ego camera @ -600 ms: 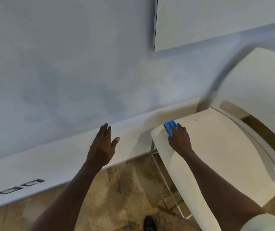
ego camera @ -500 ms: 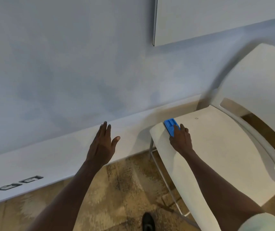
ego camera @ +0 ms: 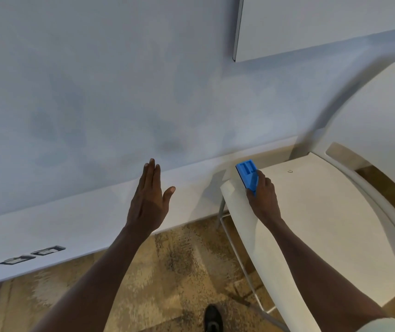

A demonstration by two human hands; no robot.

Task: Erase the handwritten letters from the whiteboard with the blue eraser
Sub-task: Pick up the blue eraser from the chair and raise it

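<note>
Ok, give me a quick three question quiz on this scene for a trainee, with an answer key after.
1. Which hand grips the blue eraser?
2. True or false: the left hand is open and holds nothing.
3. What is the eraser over? A) the carpet B) the white chair seat C) the wall sockets

Key: 1. The right hand. 2. True. 3. B, near the seat's far left corner; whether it touches the seat cannot be told.
</note>
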